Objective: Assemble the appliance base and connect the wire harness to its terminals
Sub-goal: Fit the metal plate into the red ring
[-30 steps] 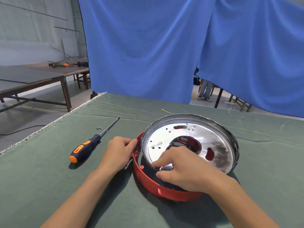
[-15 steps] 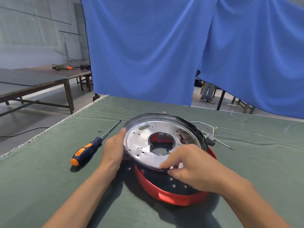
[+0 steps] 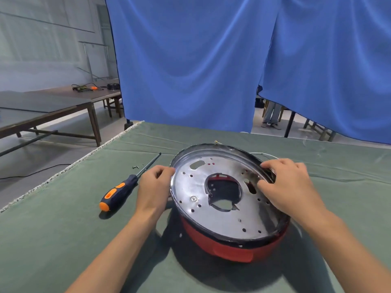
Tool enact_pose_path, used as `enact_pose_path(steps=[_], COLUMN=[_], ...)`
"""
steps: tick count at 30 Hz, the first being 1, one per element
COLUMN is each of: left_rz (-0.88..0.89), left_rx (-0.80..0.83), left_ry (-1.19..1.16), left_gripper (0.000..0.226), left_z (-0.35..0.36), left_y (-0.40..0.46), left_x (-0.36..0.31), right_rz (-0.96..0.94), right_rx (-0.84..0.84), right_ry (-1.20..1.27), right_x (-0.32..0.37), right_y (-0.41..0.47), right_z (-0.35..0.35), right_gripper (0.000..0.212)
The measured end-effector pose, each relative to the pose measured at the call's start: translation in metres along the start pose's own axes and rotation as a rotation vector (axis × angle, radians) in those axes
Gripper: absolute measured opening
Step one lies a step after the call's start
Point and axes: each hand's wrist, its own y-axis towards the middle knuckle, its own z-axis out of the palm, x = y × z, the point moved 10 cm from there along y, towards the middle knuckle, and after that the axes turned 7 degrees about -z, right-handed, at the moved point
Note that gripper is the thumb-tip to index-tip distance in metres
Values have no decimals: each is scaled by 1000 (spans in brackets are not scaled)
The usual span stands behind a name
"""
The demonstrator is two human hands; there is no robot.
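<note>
A round silver metal plate (image 3: 198, 187) with a large middle hole and several small holes lies on top of the red plastic base (image 3: 230, 249), tilted slightly toward me. My left hand (image 3: 153, 185) grips the plate's left rim. My right hand (image 3: 287, 185) pinches the plate's right rim, thumb inside and fingers over the edge. A thin white wire (image 3: 262, 153) loops out behind the plate at the far right; where it ends is hidden by my right hand.
A screwdriver (image 3: 121, 190) with a black and orange handle lies left of the base on the green table cover (image 3: 63, 240). Two or three small screws (image 3: 136, 167) lie beside its shaft. Blue curtains hang behind the table's far edge.
The plate has been set down over the red base and now covers it. My right hand moved from the near rim to the far right rim. My left hand stays on the left rim.
</note>
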Motion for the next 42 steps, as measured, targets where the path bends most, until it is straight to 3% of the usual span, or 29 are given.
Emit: enact_pose_path(steps=[4,9,14,17,20,23,26,31,35,39,42], left_rz=[-20,71,3,-118,-137,-145,-125,-75,-101,-114,-129], left_rx=[8,23,26,28,41,61,104,184,177,146,151], left_ry=[-8,-12,50,116,208,154,74,137,69,10,-67], left_gripper=[33,36,51,34,31,27,4,19,25,28,50], left_z=[-1,2,5,4,5,7,15,27,26,26,28], left_y=[2,-5,-6,-3,0,3,1,-5,-6,-7,-8], left_x=[4,-14,-11,10,18,19,15,10,10,10,9], right_rz=[126,124,104,144,174,184,189,148,198,213,179], right_rx=[96,-56,-120,-34,62,88,94,-17,-107,-35,4], right_ry=[0,52,48,42,28,23,42,44,179,217,228], right_x=[-29,-36,-37,-41,-45,-48,-52,-47,-61,-65,-59], right_y=[-1,3,4,6,6,8,9,8,11,11,11], right_z=[22,8,-13,-4,8,8,8,4,0,8,10], right_gripper=[57,59,69,68,66,67,67,67,48,37,34])
